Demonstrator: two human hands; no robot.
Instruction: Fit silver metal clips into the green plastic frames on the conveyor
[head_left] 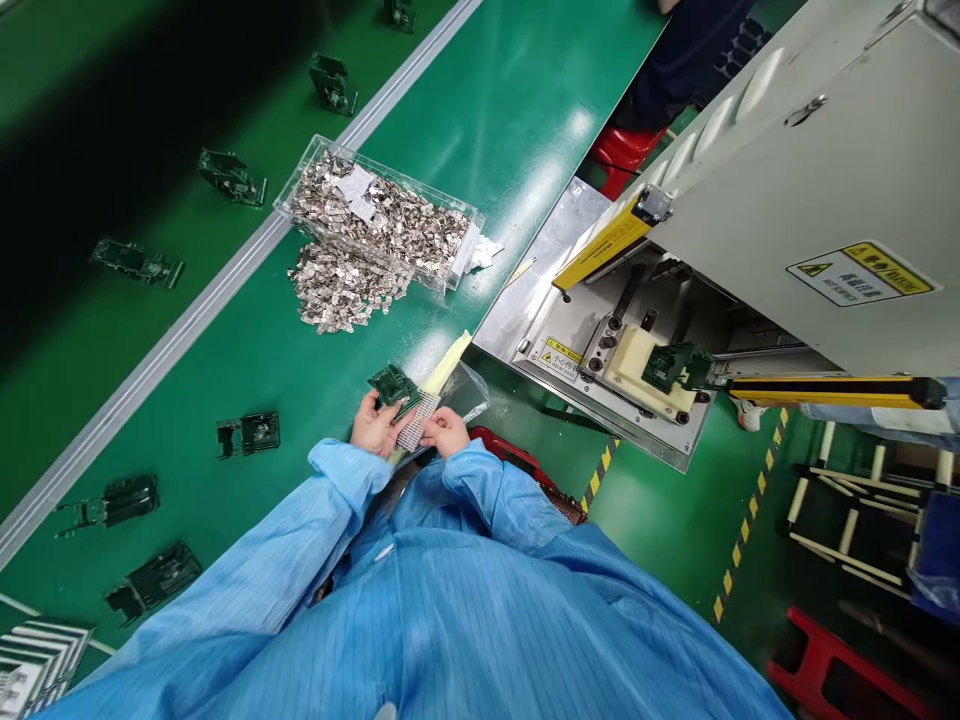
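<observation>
My left hand is closed on a small green circuit board, held at the table's near edge. My right hand pinches a pale perforated strip that lies between both hands, just below the board. Both arms wear blue striped sleeves. A clear tray full of small shiny metal clips stands further out on the green table, with a spilled heap of the clips in front of it.
Several dark green board assemblies lie spread along the conveyor belt at left. A grey press machine with yellow light bars stands at right, a board on its fixture. Red stools stand on the floor.
</observation>
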